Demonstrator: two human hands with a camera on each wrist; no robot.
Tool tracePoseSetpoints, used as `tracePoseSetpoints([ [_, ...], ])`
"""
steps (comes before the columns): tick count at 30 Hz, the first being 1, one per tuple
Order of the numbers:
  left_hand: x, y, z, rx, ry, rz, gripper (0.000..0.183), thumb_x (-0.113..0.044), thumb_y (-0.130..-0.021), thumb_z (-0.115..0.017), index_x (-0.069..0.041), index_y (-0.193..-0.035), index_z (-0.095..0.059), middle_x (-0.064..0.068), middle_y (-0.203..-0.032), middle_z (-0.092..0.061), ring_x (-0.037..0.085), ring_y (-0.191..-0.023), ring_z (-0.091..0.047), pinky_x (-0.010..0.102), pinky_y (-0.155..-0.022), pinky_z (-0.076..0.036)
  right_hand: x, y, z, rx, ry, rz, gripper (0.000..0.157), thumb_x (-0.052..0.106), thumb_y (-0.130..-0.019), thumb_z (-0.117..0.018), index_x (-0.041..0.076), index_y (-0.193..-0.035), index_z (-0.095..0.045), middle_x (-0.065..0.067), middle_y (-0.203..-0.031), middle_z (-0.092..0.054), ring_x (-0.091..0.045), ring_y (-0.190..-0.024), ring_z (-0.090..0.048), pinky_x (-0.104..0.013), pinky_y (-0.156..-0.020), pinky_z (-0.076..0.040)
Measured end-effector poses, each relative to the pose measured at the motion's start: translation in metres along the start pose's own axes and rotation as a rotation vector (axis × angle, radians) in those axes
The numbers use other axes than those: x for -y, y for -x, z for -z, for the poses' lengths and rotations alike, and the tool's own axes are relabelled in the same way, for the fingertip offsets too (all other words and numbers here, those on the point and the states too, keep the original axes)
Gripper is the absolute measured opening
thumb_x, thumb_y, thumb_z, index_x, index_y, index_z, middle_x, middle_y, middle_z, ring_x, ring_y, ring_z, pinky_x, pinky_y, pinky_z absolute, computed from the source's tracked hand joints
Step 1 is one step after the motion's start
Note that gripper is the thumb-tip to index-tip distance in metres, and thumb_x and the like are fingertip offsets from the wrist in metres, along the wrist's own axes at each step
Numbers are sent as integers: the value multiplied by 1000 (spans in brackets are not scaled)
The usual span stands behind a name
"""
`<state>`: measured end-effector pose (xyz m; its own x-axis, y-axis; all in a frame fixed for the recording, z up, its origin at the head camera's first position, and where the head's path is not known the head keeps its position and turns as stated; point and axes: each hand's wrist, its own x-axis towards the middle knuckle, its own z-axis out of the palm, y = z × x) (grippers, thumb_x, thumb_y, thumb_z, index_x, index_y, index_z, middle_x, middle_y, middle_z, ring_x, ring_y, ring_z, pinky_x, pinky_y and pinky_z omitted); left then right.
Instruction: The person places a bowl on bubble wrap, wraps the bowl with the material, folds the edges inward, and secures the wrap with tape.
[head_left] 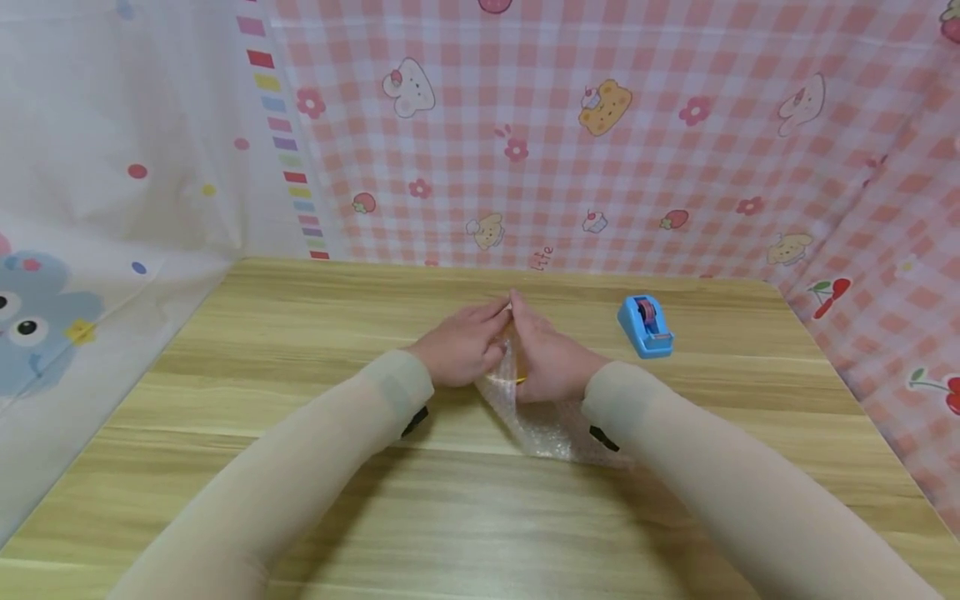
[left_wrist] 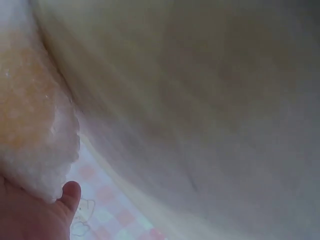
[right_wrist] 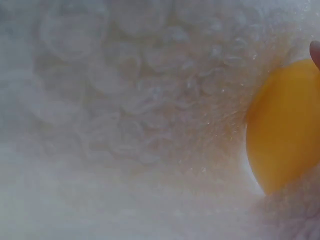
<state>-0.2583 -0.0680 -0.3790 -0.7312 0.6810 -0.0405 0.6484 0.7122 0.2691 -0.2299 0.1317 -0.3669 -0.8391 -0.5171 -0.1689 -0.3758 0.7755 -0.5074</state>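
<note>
A sheet of clear bubble wrap (head_left: 551, 435) lies on the table and rises between both hands. My left hand (head_left: 461, 346) pinches its far edge, fingertips close to those of the other hand. My right hand (head_left: 555, 354) holds a smooth, rounded yellow-orange object (right_wrist: 285, 130) against the wrap; its kind cannot be told. Only a sliver of this object shows in the head view, by the right thumb. In the left wrist view its colour shows through the bubble wrap (left_wrist: 62, 155), beside a raised digit.
A blue tape dispenser (head_left: 647, 327) with a roll of tape stands on the wood-grain table (head_left: 480, 533), right of the hands. A pink checked cloth (head_left: 465, 150) hangs behind the table, and a white patterned cloth (head_left: 112, 167) hangs at the left.
</note>
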Motion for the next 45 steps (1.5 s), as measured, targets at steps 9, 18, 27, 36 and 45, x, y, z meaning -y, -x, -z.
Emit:
tracePoseSetpoints([
  [9,-4,1,7,119,-134,-8,90,-72,-106,-26,-14,-169,-1,2,-178,4,32,-165,-12,54,-133,-18,-1,1,2,29,-31,-19,145,14,-79,-88,24,-164,29,-5,-176,22,-26,-165,7,-46,-133,-9],
  [18,-13,-1,7,143,-185,59,98,-81,-101,-21,-16,-171,0,1,-179,1,32,-165,-12,57,-131,-20,-16,19,8,60,-70,36,118,27,-92,-69,14,-167,20,-6,-177,20,-27,-165,5,-49,-133,-9],
  [27,-19,1,9,146,-213,69,99,-82,-100,-18,-14,-171,-2,5,-179,3,36,-165,-13,57,-131,-20,-32,42,13,94,-108,-36,82,44,-112,-36,4,-167,10,-16,-176,12,-38,-164,-4,-53,-133,-10],
  [36,-23,0,8,160,-236,81,98,-80,-102,-17,-12,-170,-1,5,-179,2,37,-164,-14,56,-131,-21,-40,49,12,87,-96,-136,73,44,-114,-34,6,-170,-6,-18,-175,-15,-40,-161,-21,-57,-130,-21],
  [45,-23,-2,6,170,-245,104,99,-81,-101,-16,-12,-171,-1,4,-179,2,35,-165,-14,54,-131,-22,-43,55,10,-14,-9,-200,50,37,-111,-50,2,-147,-55,-23,-130,-70,-37,-119,-68,-55,-104,-55],
])
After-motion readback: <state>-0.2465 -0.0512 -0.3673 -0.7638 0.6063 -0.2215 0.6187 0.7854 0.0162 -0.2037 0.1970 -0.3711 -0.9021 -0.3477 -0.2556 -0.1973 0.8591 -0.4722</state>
